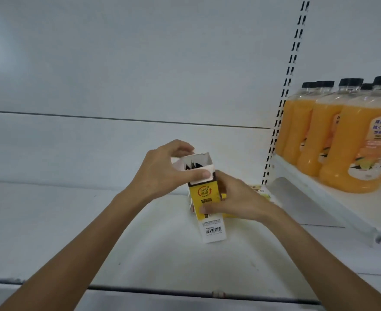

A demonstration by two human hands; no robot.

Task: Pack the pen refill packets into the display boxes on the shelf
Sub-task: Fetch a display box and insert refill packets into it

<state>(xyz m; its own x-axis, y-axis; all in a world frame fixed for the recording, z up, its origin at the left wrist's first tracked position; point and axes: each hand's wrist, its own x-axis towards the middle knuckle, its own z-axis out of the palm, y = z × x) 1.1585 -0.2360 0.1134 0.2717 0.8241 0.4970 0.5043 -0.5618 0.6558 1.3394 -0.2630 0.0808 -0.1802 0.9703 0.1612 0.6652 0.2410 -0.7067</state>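
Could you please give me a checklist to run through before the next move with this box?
1. Both hands hold the display box: ok, left hand pinching the top flap, right hand round the body.
2. Top open: ok.
3. Packets fully inside: cannot tell, only dark tips show.
4. Box upright: not ok, tilted.
5. Box resting on the shelf: cannot tell.

Yellow box [204,199] front: orange ring logo reading "360°", with two Chinese characters under it too blurred to read. Dark strip of small print below, illegible. White bottom panel has a barcode [214,230]; digits and print lines too tiny to read. Orange bottle [362,153] label: purple Japanese lines, first starts "床のドア", the rest blurred.
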